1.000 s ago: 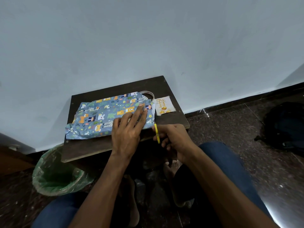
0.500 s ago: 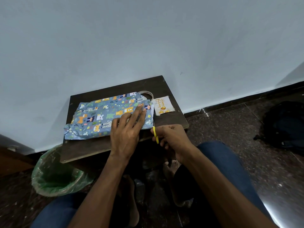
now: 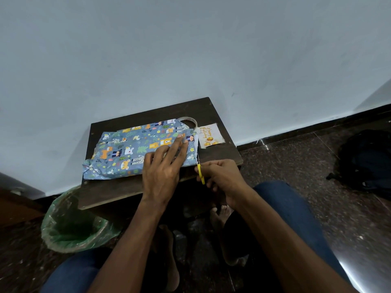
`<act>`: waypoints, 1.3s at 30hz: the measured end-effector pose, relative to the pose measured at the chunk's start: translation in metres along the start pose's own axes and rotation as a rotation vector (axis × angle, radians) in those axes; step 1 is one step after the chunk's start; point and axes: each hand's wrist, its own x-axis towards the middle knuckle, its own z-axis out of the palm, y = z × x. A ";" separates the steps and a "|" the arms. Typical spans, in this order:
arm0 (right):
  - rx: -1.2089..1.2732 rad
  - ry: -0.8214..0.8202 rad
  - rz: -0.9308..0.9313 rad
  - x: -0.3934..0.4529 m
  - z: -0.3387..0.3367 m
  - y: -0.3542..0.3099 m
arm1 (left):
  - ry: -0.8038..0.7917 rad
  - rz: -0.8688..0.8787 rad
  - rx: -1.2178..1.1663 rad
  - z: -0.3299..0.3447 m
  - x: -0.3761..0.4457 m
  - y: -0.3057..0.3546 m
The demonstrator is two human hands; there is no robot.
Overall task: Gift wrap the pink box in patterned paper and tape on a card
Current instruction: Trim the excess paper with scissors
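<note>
A box covered in blue animal-patterned paper (image 3: 127, 151) lies on a small dark table (image 3: 211, 115); no pink shows. My left hand (image 3: 165, 168) presses flat on the paper's right part, fingers straight. My right hand (image 3: 220, 176) grips yellow-handled scissors (image 3: 200, 173) at the paper's right edge, blades pointing along that edge. A white birthday card (image 3: 209, 135) with gold print lies just right of the box. A tape roll (image 3: 189, 121) peeks out behind the box's far right corner.
A bin lined with a green bag (image 3: 72, 225) stands on the floor at the table's left front. A pale wall runs behind the table. A dark bag (image 3: 366, 159) lies on the floor at the right. My knees and bare feet are under the table's front.
My right hand with the scissors has shifted slightly up toward the paper's right edge. The left hand stays pressed on the paper.
</note>
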 end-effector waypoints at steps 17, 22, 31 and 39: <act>-0.055 -0.020 0.081 0.007 -0.002 -0.007 | -0.029 -0.008 -0.010 -0.002 -0.001 -0.001; -0.045 -0.018 0.097 0.008 -0.001 -0.006 | -0.032 -0.005 -0.012 -0.002 -0.001 -0.001; -0.049 -0.035 0.105 0.012 -0.001 -0.011 | -0.024 -0.014 -0.013 -0.004 -0.001 -0.001; -0.074 -0.035 0.065 0.012 0.000 -0.013 | -0.027 -0.019 0.001 -0.005 -0.001 -0.001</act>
